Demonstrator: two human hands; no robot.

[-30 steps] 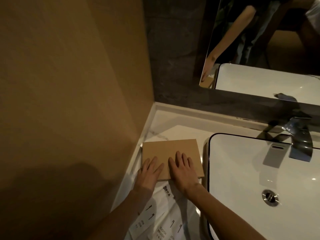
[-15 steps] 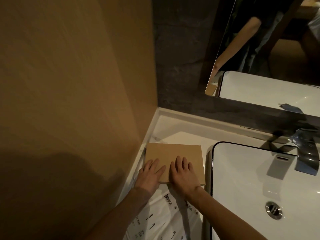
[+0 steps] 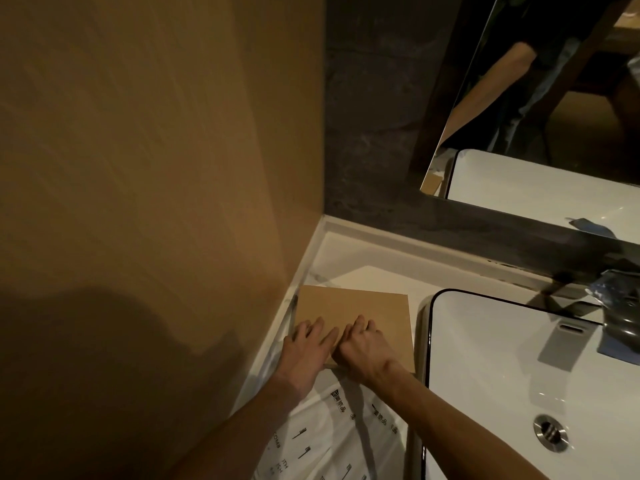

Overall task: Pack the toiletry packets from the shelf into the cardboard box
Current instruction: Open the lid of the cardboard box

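A flat brown cardboard box (image 3: 356, 306) lies closed on the white counter, between the left wall and the sink. My left hand (image 3: 304, 348) rests on its near left part with fingers fairly straight. Right beside it, my right hand (image 3: 363, 348) sits at the box's near edge with its fingers curled, knuckles raised and fingertips on the lid. Several white toiletry packets (image 3: 332, 438) with black print lie on the counter just in front of the box, partly under my forearms.
A white sink (image 3: 519, 368) with a dark rim and a drain (image 3: 550, 434) fills the right side. A dark faucet (image 3: 620, 306) stands at its back. A tan wall (image 3: 156, 168) runs close along the left, and a mirror (image 3: 540, 98) hangs behind.
My right hand's fingers have gone from lying flat on the lid to curled at its near edge. The left hand has stayed flat on the box. The view has shifted slightly.
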